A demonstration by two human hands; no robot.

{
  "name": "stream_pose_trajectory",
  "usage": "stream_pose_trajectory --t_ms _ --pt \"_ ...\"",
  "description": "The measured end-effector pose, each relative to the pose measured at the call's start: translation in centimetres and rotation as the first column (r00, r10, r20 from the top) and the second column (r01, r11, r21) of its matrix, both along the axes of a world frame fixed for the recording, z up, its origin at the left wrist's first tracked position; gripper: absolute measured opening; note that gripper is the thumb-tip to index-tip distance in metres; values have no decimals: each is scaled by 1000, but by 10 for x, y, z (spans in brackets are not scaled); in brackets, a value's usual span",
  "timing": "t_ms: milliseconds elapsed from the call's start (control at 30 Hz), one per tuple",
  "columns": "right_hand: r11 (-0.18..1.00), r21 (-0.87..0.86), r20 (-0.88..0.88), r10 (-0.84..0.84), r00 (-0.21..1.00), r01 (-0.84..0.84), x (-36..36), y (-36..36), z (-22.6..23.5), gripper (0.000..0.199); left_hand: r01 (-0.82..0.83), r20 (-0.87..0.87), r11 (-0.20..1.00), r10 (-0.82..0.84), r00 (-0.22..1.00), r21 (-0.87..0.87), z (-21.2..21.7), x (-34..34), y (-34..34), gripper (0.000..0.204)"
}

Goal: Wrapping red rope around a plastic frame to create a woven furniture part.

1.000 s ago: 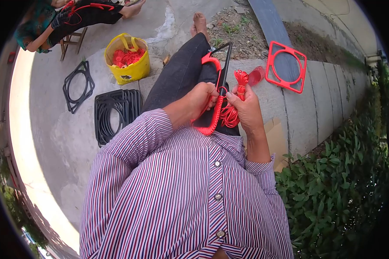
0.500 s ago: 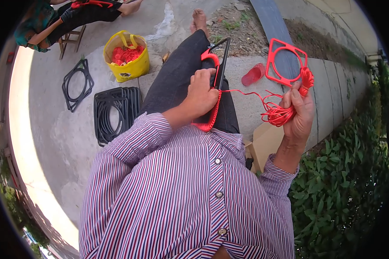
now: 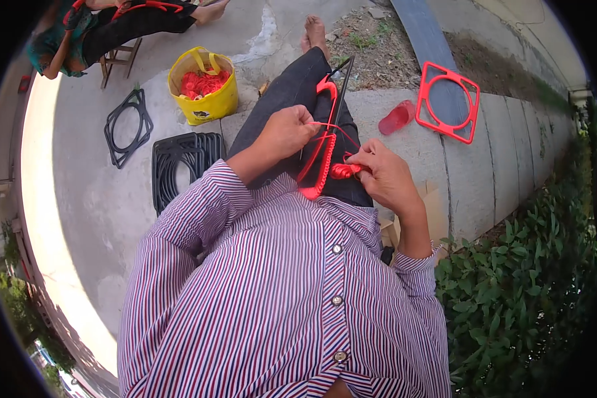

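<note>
A black frame (image 3: 346, 83) stands on edge across my dark-trousered lap, with red cord (image 3: 326, 164) wound in tight coils along its near edge. To its left, my left hand (image 3: 286, 136) pinches a red strand that loops over that edge. On the other side, my right hand (image 3: 386, 174) grips a bundle of red cord (image 3: 345, 171) close beside the coils. The strand runs between the two hands across the frame. My right fingers partly cover the bundle.
To the left are a yellow bag (image 3: 212, 106) of red cord, a stack of black frames (image 3: 169, 152) and a single black frame (image 3: 127, 129). A red frame (image 3: 471, 126) and red slipper (image 3: 397, 118) lie right. Another person (image 3: 66, 46) sits far left; a bush (image 3: 511, 292) grows right.
My right hand has come in leftward with the cord bundle, from out right to beside the frame. The left hand has left the frame's side and now pinches a strand.
</note>
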State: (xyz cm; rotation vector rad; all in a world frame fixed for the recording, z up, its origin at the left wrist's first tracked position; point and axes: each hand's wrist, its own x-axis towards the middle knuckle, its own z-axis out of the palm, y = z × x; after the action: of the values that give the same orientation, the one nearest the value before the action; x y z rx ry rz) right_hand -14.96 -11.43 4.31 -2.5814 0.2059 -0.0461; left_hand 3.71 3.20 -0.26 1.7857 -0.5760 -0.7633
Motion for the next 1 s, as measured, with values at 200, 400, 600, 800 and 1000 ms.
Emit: stream_pose_trajectory --t_ms 200,400,600,800,1000 --pt "777 531 -176 -289 941 338 39 24 -28 37 143 178 976 -173 969 167 -7 -24 8 34" --pt "760 633 225 -365 903 149 37 20 -6 40 -159 -236 976 122 964 -146 41 -13 2 18" --pt "366 930 270 -601 752 -41 28 -4 19 22 -10 -680 964 -179 711 -264 67 -17 -13 12" --pt "-70 905 209 -785 584 -419 -42 -110 39 25 78 -504 990 -128 854 -119 35 -14 -12 7" --pt "7 997 63 -627 776 -76 -22 -60 -19 20 -42 -229 993 15 973 -114 -6 -21 -17 34"
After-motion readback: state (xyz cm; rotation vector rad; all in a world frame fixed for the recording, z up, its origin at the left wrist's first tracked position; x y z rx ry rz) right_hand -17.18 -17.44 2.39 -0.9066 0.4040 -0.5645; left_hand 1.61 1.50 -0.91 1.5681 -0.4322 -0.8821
